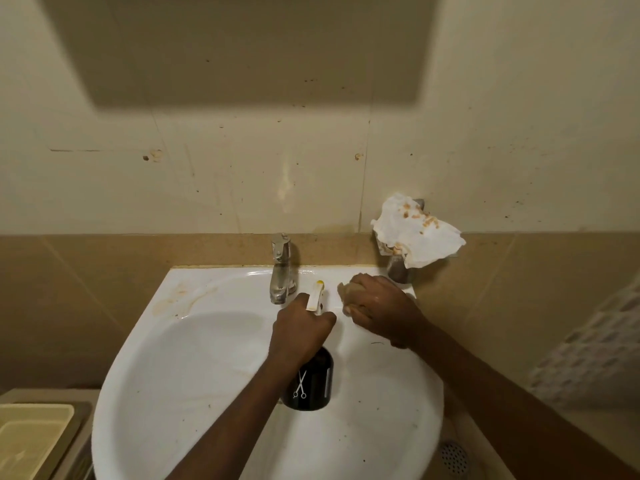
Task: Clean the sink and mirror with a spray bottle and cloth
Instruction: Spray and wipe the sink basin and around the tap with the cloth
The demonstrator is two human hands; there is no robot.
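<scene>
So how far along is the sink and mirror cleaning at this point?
Early on. In hand: the right hand presses a cloth onto the sink rim beside the tap, while the left hand grips the spray bottle over the basin. Left: brown stains at the rim's back left and specks in the basin. No mirror is clearly in view, so its state is unknown.

Head view, steeply down over sink (145, 358).

both arms reach forward; left hand (300, 329) fisted in a grip, right hand (379, 306) clenched, palm down.
</scene>
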